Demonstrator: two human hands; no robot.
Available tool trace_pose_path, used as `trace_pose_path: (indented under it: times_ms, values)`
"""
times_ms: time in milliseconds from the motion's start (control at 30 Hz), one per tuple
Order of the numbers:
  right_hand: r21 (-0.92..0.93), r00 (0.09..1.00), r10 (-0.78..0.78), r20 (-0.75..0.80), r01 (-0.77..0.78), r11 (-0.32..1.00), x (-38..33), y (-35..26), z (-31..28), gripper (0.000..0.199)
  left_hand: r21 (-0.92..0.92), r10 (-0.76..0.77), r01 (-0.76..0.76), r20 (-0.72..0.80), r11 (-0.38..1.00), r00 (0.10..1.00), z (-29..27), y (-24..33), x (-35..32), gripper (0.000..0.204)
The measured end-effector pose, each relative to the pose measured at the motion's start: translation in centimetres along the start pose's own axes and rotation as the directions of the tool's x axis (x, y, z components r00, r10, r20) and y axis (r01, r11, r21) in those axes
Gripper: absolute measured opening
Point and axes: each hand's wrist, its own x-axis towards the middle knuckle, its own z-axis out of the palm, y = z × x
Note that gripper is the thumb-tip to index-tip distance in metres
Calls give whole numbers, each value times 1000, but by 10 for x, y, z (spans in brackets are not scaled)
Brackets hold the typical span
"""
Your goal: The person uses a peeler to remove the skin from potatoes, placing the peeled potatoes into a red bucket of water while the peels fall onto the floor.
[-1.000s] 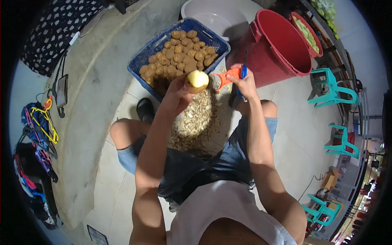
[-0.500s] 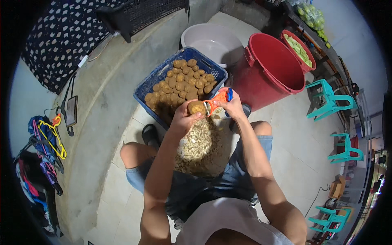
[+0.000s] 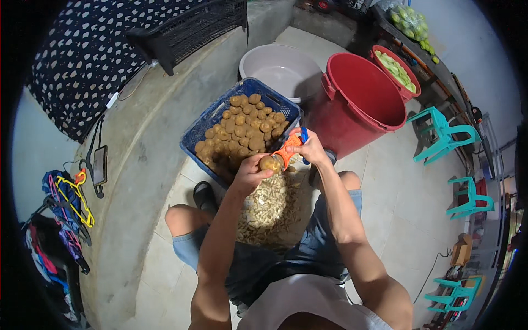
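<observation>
Between my knees, my left hand (image 3: 251,171) is closed around a brown potato (image 3: 269,163) with a paler patch on its upper side. My right hand (image 3: 312,147) grips an orange peeler (image 3: 288,152) with a blue end, its blade against or right beside the potato's right side. Just beyond my hands stands a blue plastic crate (image 3: 193,122) holding many unpeeled, dusty potatoes (image 3: 242,126). Beneath my hands a heap of pale peelings (image 3: 269,212) covers the floor between my feet.
A tall red bin (image 3: 352,129) stands right of the crate, with a grey basin (image 3: 275,60) behind. Farther right are a red tub (image 3: 379,49) of pale green pieces and turquoise stools (image 3: 448,140). A curved concrete ledge (image 3: 126,181) runs along the left.
Both hands, with the potato and peeler, sit slightly lower in the picture. The potato appears turned in my left hand. The whole view has shifted a little.
</observation>
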Motion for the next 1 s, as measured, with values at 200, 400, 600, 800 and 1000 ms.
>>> trace_pose_path:
  times_ms: [200, 400, 600, 800, 1000]
  values:
    - [-529, 951, -237, -200, 99, 843, 2, 4, -18, 45, 131, 26, -11, -112, 991, 993, 8, -4, 1, 47]
    - [-182, 966, -199, -164, 169, 969, 0, -20, -6, 43, 61, 88, -79, -173, 995, 981, 14, 18, -9, 50]
    - [-53, 971, -92, -223, 82, 995, -6, -9, -22, 44, -56, 146, -150, -67, 987, 987, 16, 7, -3, 45]
    - [-205, 970, -194, -144, 163, 965, -13, -21, 16, 43, 127, 140, -125, -119, 984, 983, 5, -1, -8, 43]
    - [-171, 954, -257, -154, 231, 958, -16, -31, 24, 43, 259, 138, -93, -163, 962, 977, 7, 4, -4, 30]
